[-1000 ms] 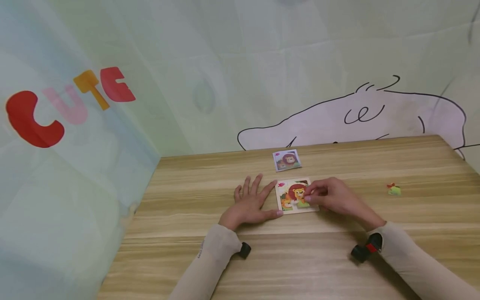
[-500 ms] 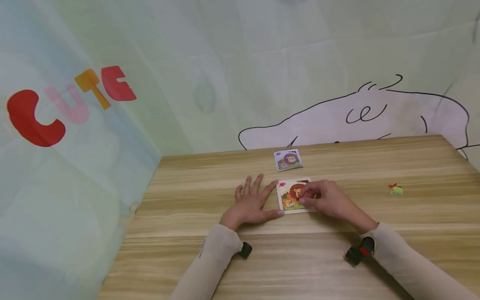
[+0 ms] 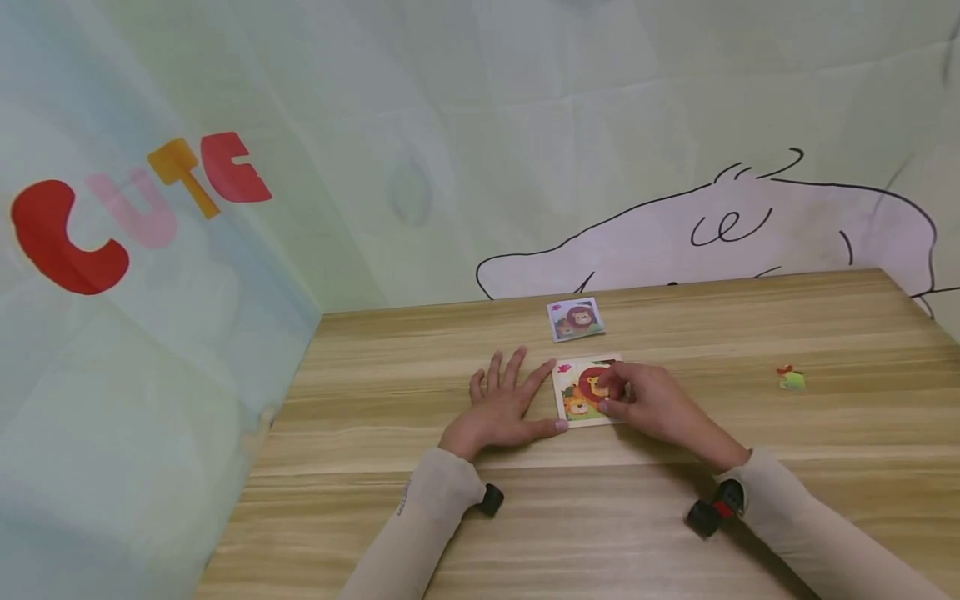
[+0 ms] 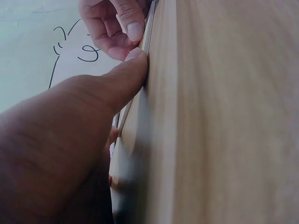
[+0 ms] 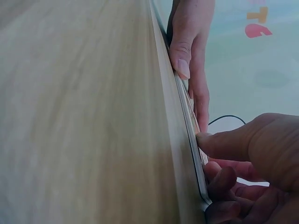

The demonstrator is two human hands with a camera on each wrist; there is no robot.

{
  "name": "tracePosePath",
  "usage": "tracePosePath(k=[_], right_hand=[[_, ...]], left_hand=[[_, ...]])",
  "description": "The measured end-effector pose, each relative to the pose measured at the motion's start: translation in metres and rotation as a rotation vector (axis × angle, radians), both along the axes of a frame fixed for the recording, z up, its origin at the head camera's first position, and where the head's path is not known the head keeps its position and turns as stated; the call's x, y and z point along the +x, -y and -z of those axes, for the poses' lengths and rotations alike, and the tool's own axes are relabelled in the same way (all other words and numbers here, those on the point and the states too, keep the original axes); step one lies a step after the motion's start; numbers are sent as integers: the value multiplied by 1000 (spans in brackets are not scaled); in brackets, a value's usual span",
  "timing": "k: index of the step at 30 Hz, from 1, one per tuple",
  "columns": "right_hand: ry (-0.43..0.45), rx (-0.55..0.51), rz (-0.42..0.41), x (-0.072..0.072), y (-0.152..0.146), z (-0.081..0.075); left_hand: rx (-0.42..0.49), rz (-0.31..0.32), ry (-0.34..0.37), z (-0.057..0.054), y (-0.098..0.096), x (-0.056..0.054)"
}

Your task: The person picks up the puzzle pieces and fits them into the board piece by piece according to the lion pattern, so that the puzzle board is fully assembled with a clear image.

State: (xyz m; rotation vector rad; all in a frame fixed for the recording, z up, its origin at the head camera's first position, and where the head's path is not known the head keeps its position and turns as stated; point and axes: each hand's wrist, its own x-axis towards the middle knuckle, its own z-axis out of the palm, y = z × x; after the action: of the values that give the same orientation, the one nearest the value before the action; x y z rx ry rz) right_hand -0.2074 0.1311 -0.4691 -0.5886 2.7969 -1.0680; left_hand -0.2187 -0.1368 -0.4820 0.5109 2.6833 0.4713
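Note:
A square picture puzzle (image 3: 577, 406) of a lion and a cub in a pale wooden frame lies on the table. My left hand (image 3: 498, 414) spreads over the table at its left side, with thumb and index finger at the frame's left corners. Bent over the puzzle's right part is my right hand (image 3: 654, 404), thumb and curled fingers on a puzzle piece at the lion, mostly hidden under them. In the right wrist view the right thumb (image 5: 224, 143) bears on the board from above. The left thumb (image 4: 126, 74) lies along the edge in the left wrist view.
A loose puzzle piece (image 3: 791, 379), green and red, lies farther right on the wooden table (image 3: 570, 517). Behind the puzzle, a card (image 3: 575, 320) shows the same lion picture. A printed cloth backdrop (image 3: 420, 150) rises beyond the table's far edge.
My right hand has carried the puzzle piece slightly left and down into the puzzle; the pale gap at the bottom is now covered. My left hand stays in place.

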Motion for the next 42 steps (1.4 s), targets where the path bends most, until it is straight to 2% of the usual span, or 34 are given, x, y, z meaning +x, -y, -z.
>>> tracePosePath(k=[6, 12, 19, 26, 34, 42], right_hand=[[7, -48, 11, 3, -2, 1], [39, -95, 87, 5, -25, -1], [0, -36, 195, 6, -72, -6], [-39, 10, 264, 8, -127, -6], [-41, 69, 298, 7, -178, -8], [-84, 174, 309, 8, -205, -1]], left_hand=[[-3, -2, 1, 0, 1, -1], [-2, 3, -5, 1, 1, 0], [1, 6, -8, 1, 0, 1], [8, 5, -9, 2, 0, 0], [9, 2, -8, 1, 0, 1], [10, -2, -1, 0, 0, 1]])
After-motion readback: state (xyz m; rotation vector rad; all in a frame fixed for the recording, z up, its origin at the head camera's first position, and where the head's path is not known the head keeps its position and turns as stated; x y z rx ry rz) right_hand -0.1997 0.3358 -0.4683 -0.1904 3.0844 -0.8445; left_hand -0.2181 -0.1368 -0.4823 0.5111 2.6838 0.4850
